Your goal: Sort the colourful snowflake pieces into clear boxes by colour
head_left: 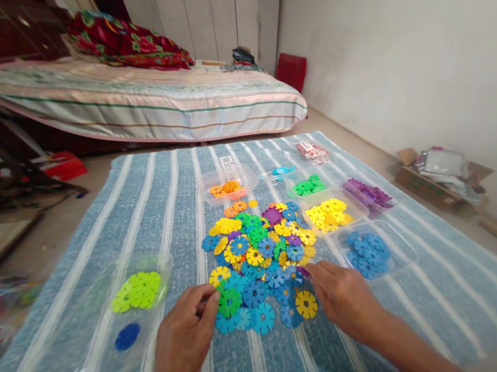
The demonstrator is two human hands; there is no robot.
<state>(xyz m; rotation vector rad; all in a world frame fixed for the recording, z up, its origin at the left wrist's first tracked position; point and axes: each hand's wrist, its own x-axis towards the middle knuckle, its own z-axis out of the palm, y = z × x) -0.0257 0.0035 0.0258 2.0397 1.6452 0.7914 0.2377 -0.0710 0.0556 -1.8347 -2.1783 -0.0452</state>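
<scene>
A heap of notched plastic discs (254,256) in blue, yellow, green and purple lies on the striped cloth between my hands. My left hand (188,323) is closed at the heap's near left edge, thumb and forefinger pinched together. Its fingertips meet the rim of a green notched disc (230,302); whether they grip anything is hidden. At the near right side, my right hand (345,290) pinches a purple notched disc (302,272), only partly visible. A yellow notched disc (306,304) lies just beside its fingers.
Clear trays hold orange discs (227,188), green discs (309,184), yellow discs (328,215), purple discs (368,192) and blue discs (368,253). Lime discs (137,291) sit in a container at left, near a dark blue disc (127,337). Beyond the cloth (144,190) stands a bed (159,109).
</scene>
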